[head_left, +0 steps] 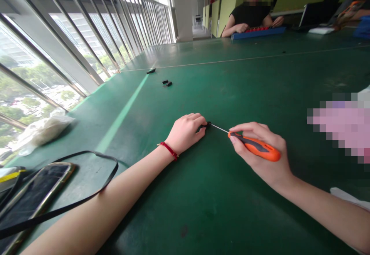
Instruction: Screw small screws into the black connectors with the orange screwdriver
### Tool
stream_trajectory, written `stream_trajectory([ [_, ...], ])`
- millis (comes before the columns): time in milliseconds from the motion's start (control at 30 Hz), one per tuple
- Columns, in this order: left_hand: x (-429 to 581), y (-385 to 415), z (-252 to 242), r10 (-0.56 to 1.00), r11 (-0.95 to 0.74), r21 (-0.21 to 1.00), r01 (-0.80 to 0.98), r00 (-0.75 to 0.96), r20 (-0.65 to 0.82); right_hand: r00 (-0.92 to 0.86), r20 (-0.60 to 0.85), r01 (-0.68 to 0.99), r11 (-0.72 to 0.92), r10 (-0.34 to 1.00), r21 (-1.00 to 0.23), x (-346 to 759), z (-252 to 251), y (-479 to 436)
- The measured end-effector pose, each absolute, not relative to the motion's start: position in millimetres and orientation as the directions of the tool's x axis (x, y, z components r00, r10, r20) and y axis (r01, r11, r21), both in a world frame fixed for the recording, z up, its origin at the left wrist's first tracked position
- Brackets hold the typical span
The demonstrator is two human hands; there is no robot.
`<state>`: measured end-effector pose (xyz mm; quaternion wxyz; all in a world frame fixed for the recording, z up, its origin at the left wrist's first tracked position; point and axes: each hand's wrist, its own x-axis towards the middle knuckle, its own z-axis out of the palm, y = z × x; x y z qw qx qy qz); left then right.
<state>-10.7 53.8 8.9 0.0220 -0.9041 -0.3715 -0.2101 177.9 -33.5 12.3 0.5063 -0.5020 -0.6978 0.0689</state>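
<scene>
Open green bench (208, 216) stretches around both hands, its window edge well left. The left hand (185, 133) clenches a small black part (202, 127); the right hand (260, 151) grips an orange screwdriver (256, 147), its tip touching that part.

Glossy orange plastic screwdriver grip (268, 153), steel shaft (219, 128), matt green tabletop (202, 208)

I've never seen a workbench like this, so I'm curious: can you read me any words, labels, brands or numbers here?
None can be read: the screwdriver shows no legible marking, and anything on the phone or the blue tray is too small or blurred to read.
</scene>
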Motion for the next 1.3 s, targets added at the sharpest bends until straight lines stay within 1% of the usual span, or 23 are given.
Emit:
stream_trajectory([
  [100,-10.6,54.1,9.0,0.661,-0.725,0.116,0.679,0.637,0.397,0.056,0.649,0.634,0.476,0.758,-0.61,178.4,11.0,-32.8],
  [200,-10.8,54.4,9.3,0.656,-0.728,0.112,0.676,0.641,0.399,0.118,0.653,0.604,0.468,0.748,-0.646,179.2,8.8,-31.8],
  [367,-10.6,54.2,9.1,0.657,-0.726,0.106,0.679,0.64,0.398,0.054,0.624,0.619,0.464,0.779,-0.633,180.2,7.6,-33.2],
  [533,-10.4,54.2,8.5,0.659,-0.727,0.111,0.678,0.641,0.393,0.106,0.665,0.627,0.47,0.739,-0.622,179.9,8.1,-33.1],
  [700,-10.6,54.0,8.9,0.662,-0.722,0.106,0.684,0.638,0.393,0.018,0.686,0.656,0.509,0.727,-0.557,179.6,10.7,-32.7],
  [833,-10.4,53.9,8.6,0.661,-0.722,0.1,0.685,0.638,0.394,0.101,0.689,0.631,0.49,0.717,-0.602,179.6,10.3,-33.6],
  [967,-10.2,53.7,8.3,0.661,-0.719,0.092,0.688,0.637,0.397,0.023,0.659,0.632,0.5,0.752,-0.592,179.0,10.3,-34.2],
  [1033,-10.1,53.5,8.3,0.66,-0.719,0.089,0.69,0.637,0.399,0.041,0.685,0.631,0.513,0.727,-0.582,178.5,10.6,-34.0],
  [1100,-10.1,53.3,8.5,0.658,-0.721,0.088,0.687,0.639,0.398,0.091,0.721,0.595,0.542,0.687,-0.593,178.3,10.7,-33.7],
  [1167,-10.0,53.3,8.8,0.654,-0.726,0.09,0.682,0.644,0.397,0.068,0.725,0.583,0.563,0.685,-0.586,178.4,10.6,-33.5],
  [1233,-9.9,53.4,9.3,0.65,-0.73,0.092,0.677,0.647,0.398,0.004,0.694,0.612,0.547,0.72,-0.571,178.7,10.1,-33.3],
  [1300,-9.9,53.5,9.6,0.648,-0.733,0.094,0.674,0.649,0.398,0.014,0.702,0.638,0.534,0.712,-0.555,179.0,9.2,-32.6],
])
